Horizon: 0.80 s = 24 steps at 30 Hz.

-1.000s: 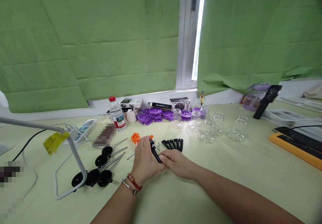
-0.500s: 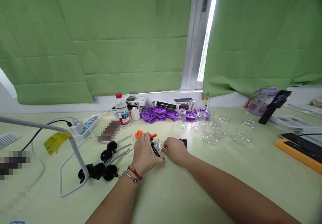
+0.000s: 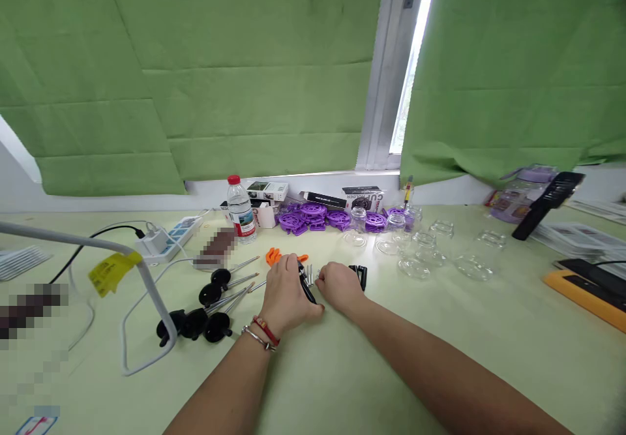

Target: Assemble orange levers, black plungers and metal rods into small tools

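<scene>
My left hand (image 3: 288,295) is closed round a black part (image 3: 306,283) whose kind I cannot make out, with the thumb along its near end. Just right of it, my right hand (image 3: 340,286) rests low on the table, its fingers curled together. Whatever those fingertips may pinch is hidden or too small to name. Between the hands lie several thin metal pins or screws (image 3: 310,274). A black clip-like piece (image 3: 362,276) lies beside the right hand. Orange plastic pieces (image 3: 274,256) lie behind the left hand.
On the left are black round pieces with metal rods (image 3: 215,325), a white metal frame (image 3: 149,291) and a power strip (image 3: 180,234). A water bottle (image 3: 241,210), small boxes (image 3: 268,191) and purple parts (image 3: 313,212) stand at the back. Clear glass vessels (image 3: 415,255) are on the right.
The view has shifted slightly. Both hands keep nearly the same places and grip, and more of the black clip-like piece shows beside the right hand.
</scene>
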Each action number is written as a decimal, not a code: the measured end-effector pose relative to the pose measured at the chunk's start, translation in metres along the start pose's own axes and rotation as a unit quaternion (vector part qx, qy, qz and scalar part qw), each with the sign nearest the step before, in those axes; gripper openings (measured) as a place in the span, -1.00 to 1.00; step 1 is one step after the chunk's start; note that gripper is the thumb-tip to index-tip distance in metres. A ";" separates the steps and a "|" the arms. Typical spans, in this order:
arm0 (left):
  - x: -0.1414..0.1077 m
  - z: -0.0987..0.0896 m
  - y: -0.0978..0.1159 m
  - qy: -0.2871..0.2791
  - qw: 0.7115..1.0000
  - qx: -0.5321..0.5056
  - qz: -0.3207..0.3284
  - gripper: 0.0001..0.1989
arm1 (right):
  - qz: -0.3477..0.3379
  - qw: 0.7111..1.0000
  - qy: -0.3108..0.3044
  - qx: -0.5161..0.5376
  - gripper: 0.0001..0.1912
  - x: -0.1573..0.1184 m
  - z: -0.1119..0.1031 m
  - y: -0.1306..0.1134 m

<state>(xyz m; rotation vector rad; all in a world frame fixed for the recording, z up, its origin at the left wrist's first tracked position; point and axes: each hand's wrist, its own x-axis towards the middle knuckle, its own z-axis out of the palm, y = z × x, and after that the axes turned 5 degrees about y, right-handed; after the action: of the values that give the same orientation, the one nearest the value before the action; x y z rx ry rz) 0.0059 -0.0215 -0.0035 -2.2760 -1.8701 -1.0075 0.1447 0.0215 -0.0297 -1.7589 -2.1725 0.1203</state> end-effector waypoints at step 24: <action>0.001 0.004 -0.005 -0.034 0.999 -0.007 -0.023 -0.17 | -0.095 0.991 -0.023 0.094 -0.88 -0.008 -0.011 0.007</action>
<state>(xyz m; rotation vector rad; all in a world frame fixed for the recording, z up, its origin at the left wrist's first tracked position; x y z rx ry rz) 0.0038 -0.0176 -0.0083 -2.3131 -1.9564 -0.9636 0.1565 0.0138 -0.0228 -1.4541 -2.2649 0.3113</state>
